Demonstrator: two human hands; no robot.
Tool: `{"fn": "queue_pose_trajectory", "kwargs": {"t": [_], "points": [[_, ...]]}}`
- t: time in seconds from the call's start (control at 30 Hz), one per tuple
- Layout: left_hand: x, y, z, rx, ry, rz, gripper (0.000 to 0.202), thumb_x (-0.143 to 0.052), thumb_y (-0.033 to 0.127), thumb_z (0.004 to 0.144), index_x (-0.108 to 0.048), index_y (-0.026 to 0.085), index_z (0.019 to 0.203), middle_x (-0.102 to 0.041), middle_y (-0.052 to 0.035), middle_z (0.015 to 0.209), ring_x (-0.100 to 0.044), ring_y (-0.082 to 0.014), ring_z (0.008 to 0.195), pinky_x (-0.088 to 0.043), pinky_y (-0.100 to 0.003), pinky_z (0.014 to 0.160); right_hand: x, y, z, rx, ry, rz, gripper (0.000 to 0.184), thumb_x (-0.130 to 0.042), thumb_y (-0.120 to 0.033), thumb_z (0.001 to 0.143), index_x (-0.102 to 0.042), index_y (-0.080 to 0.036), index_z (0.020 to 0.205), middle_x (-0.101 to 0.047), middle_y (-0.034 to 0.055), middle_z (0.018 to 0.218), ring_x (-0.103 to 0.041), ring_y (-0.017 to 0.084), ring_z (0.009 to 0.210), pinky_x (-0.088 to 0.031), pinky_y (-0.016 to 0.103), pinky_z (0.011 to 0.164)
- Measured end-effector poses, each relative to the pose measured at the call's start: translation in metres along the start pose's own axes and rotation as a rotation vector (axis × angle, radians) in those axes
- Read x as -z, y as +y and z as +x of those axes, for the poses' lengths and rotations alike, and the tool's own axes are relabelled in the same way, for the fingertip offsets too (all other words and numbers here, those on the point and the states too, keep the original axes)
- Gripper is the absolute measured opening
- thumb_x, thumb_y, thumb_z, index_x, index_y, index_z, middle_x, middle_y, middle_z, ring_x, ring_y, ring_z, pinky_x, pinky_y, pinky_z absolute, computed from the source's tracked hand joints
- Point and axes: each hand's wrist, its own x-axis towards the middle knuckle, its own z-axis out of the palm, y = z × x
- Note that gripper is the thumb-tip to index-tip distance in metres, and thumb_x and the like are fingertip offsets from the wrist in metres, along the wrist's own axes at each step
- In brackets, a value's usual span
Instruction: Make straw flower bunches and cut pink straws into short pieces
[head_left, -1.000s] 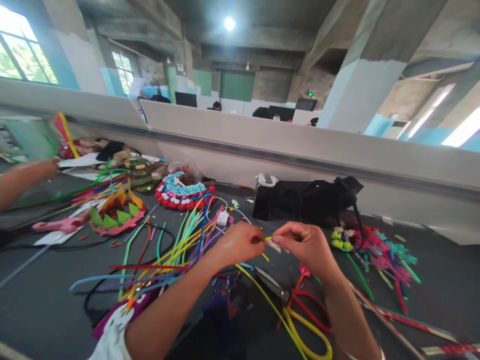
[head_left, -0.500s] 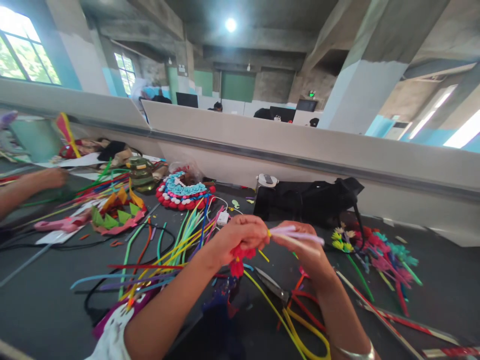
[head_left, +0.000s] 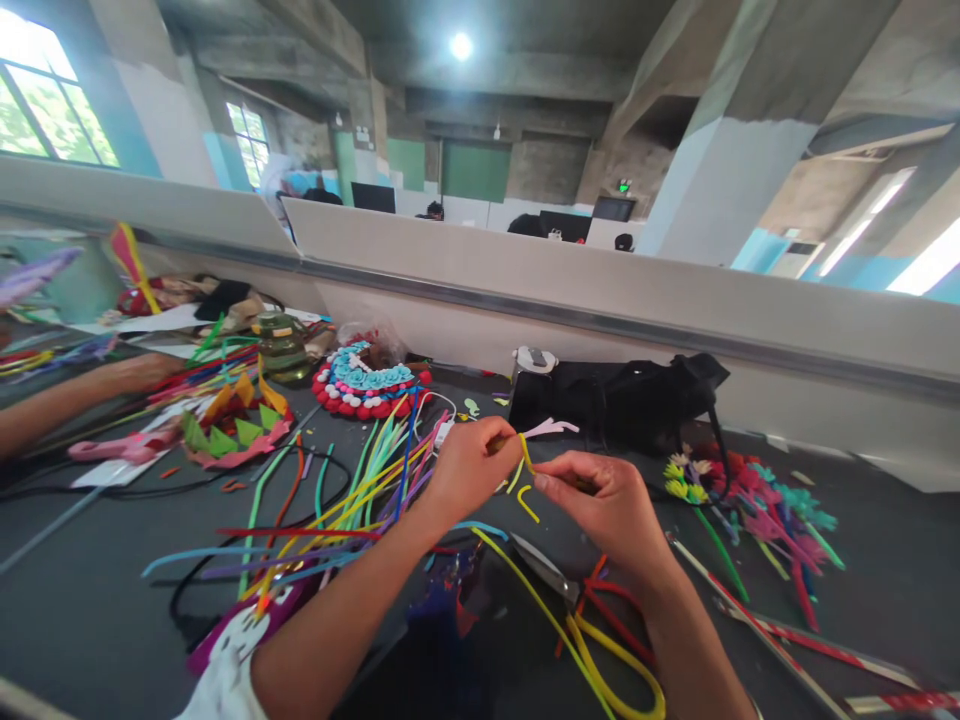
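My left hand (head_left: 476, 465) is closed in a pinch on a small bundle of pale lilac pipe cleaners (head_left: 551, 428), whose ends stick out past the fingertips. A short yellow pipe cleaner (head_left: 526, 455) runs from that bundle to my right hand (head_left: 600, 495), which pinches its end between thumb and forefinger. Below the hands, a loose bent yellow piece (head_left: 529, 504) lies on the table. Scissors (head_left: 546, 570) with dark blades lie open-handled near my right forearm, beside a long yellow pipe cleaner (head_left: 540, 610).
Many coloured pipe cleaners (head_left: 375, 480) spread to the left, near a paper crown (head_left: 238, 432) and a beaded blue-and-red piece (head_left: 367, 380). Finished-looking fuzzy flowers (head_left: 772, 500) lie at right; a black bag (head_left: 645, 400) sits behind. Another person's arm (head_left: 90, 392) reaches in at left.
My right hand has moved down from the lilac ends and now holds the yellow strand. Red petals seen under my left hand are now hidden. The other person's arm has shifted right.
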Motion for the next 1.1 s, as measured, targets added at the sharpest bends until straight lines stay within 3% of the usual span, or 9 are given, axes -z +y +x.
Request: {"fn": "queue_pose_trajectory", "kwargs": {"t": [0.1, 0.23, 0.43, 0.53, 0.63, 0.73, 0.83, 0.97, 1.1], "points": [[0.001, 0.001, -0.001, 0.126, -0.032, -0.450, 0.018, -0.058, 0.031, 0.075, -0.060, 0.015, 0.067, -0.039, 0.0063, 0.050, -0.030, -0.0061, 0.047, -0.021, -0.020, 0.045, 0.002, 0.005, 0.003, -0.004, 0.000, 0.050, 0.019, -0.068, -0.034, 0.080, -0.076, -0.017, 0.078, -0.069, 0.0034, 0.068, -0.057, 0.016, 0.060, -0.040, 0.025, 0.052], [0.004, -0.002, -0.003, 0.207, -0.250, -0.805, 0.015, -0.062, 0.029, 0.073, -0.060, 0.015, 0.069, -0.029, 0.0103, 0.043, -0.021, -0.0034, 0.039, -0.026, -0.019, 0.045, 0.006, 0.014, 0.009, -0.013, 0.030, 0.182, 0.015, -0.074, -0.033, 0.073, -0.075, -0.017, 0.073, -0.069, 0.0028, 0.068, -0.059, 0.016, 0.062, -0.043, 0.025, 0.056], [0.009, -0.008, -0.005, 0.168, -0.710, -0.521, 0.017, -0.063, 0.028, 0.069, -0.068, 0.012, 0.073, -0.058, 0.0015, 0.060, -0.037, -0.0050, 0.047, -0.030, -0.020, 0.050, 0.018, 0.016, 0.010, -0.073, -0.040, 0.230, 0.014, -0.075, -0.031, 0.071, -0.075, -0.017, 0.072, -0.071, 0.0030, 0.067, -0.061, 0.015, 0.060, -0.045, 0.023, 0.055], [0.006, -0.007, -0.004, 0.058, -0.622, -0.127, 0.017, -0.058, 0.026, 0.071, -0.068, 0.013, 0.070, -0.051, 0.0035, 0.056, -0.040, -0.0076, 0.054, -0.026, -0.021, 0.051, 0.021, 0.011, 0.007, -0.034, -0.009, 0.067, 0.012, -0.070, -0.028, 0.075, -0.074, -0.017, 0.072, -0.069, 0.0017, 0.064, -0.059, 0.014, 0.058, -0.042, 0.022, 0.052], [0.001, -0.005, -0.002, -0.016, -0.346, 0.143, 0.018, -0.053, 0.023, 0.073, -0.066, 0.014, 0.065, -0.043, 0.0043, 0.052, -0.036, -0.0078, 0.052, -0.020, -0.022, 0.049, 0.019, 0.004, 0.004, 0.020, 0.019, -0.098, 0.014, -0.067, -0.026, 0.078, -0.073, -0.017, 0.071, -0.065, 0.0003, 0.058, -0.055, 0.013, 0.052, -0.038, 0.022, 0.048], [-0.003, -0.001, -0.003, -0.029, -0.102, 0.098, 0.019, -0.052, 0.025, 0.076, -0.065, 0.014, 0.067, -0.046, 0.0038, 0.054, -0.037, -0.0076, 0.052, -0.022, -0.022, 0.049, 0.013, -0.001, 0.002, 0.071, 0.042, -0.089, 0.013, -0.066, -0.026, 0.080, -0.074, -0.018, 0.075, -0.069, 0.0014, 0.065, -0.060, 0.015, 0.058, -0.042, 0.023, 0.053], [-0.003, 0.003, -0.004, 0.020, -0.013, -0.216, 0.019, -0.056, 0.029, 0.077, -0.064, 0.014, 0.069, -0.046, 0.0042, 0.055, -0.035, -0.0066, 0.050, -0.024, -0.020, 0.048, 0.008, 0.000, 0.003, 0.061, 0.022, 0.013, 0.013, -0.067, -0.028, 0.081, -0.075, -0.019, 0.080, -0.072, 0.0025, 0.072, -0.064, 0.017, 0.064, -0.046, 0.023, 0.057], [0.002, 0.002, -0.006, 0.157, -0.207, -0.722, 0.020, -0.061, 0.034, 0.076, -0.066, 0.014, 0.074, -0.031, 0.0088, 0.044, -0.023, -0.0043, 0.041, -0.020, -0.019, 0.043, 0.011, 0.006, 0.006, 0.004, 0.036, 0.162, 0.012, -0.073, -0.029, 0.075, -0.075, -0.017, 0.075, -0.071, 0.0026, 0.069, -0.062, 0.016, 0.062, -0.047, 0.023, 0.056], [0.010, -0.002, -0.009, 0.139, -0.614, -0.691, 0.018, -0.065, 0.029, 0.071, -0.070, 0.012, 0.074, -0.047, 0.0043, 0.047, -0.030, -0.0041, 0.042, -0.027, -0.020, 0.046, 0.019, 0.007, 0.006, -0.022, -0.072, 0.259, 0.015, -0.076, -0.032, 0.072, -0.076, -0.017, 0.076, -0.070, 0.0029, 0.067, -0.061, 0.015, 0.058, -0.046, 0.023, 0.053]]}}
